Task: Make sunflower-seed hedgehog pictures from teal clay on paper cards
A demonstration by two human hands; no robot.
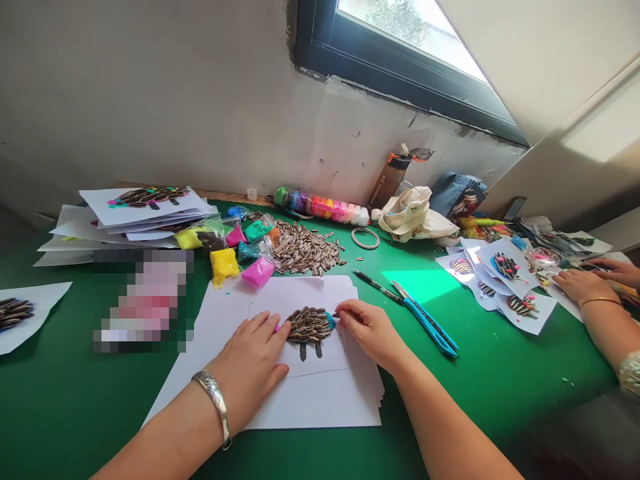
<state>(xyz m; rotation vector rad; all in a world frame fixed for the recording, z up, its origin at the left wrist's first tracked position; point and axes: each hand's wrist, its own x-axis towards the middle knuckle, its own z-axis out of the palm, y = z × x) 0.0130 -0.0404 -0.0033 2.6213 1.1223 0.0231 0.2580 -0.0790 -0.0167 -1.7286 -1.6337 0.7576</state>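
Note:
A hedgehog shape made of striped sunflower seeds [309, 325] lies on a white paper sheet [320, 400] atop a small stack on the green table [450, 373]. My left hand [250, 363], with a silver bracelet on its wrist, rests flat on the paper, fingers spread, its fingertips touching the left edge of the seed shape. My right hand [367, 328] is at the right edge of the shape, fingers pinched together at the blue clay part, on something too small to name.
A pile of loose sunflower seeds [305, 250] and small bags of coloured clay [225, 263] lie behind the paper. A pen [377, 287] and blue craft knife [430, 327] lie to the right. Stacked finished sheets [135, 210] sit far left. Another person's hands [585, 287] work at right.

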